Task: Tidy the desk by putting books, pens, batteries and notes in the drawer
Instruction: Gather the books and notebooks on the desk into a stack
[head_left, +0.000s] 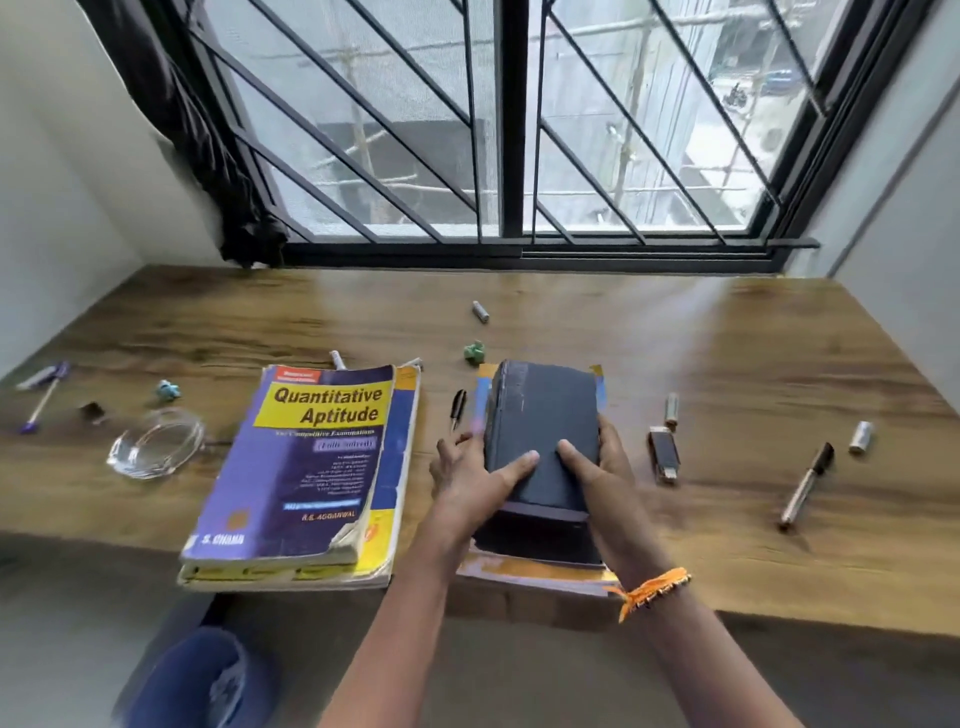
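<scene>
A thick dark blue book (543, 415) lies on top of a flatter orange-and-blue book (540, 571) at the desk's front middle. My left hand (475, 480) grips its left side and my right hand (597, 467) its right side, thumbs on the cover. To the left a purple and yellow "Quantitative Aptitude" book (306, 457) rests on another yellow book (400, 478). Batteries (480, 312) (671, 408) (861, 436), a black pen (457, 408), a marker (808, 486) and a purple pen (44, 397) lie scattered. No drawer is in view.
A glass dish (156, 441), a USB stick (664, 453), crumpled green notes (474, 352) (169, 389) and a small dark clip (92, 411) sit on the wooden desk (727, 338). A barred window (511, 130) is behind. A blue bin (202, 680) stands below the desk's front edge.
</scene>
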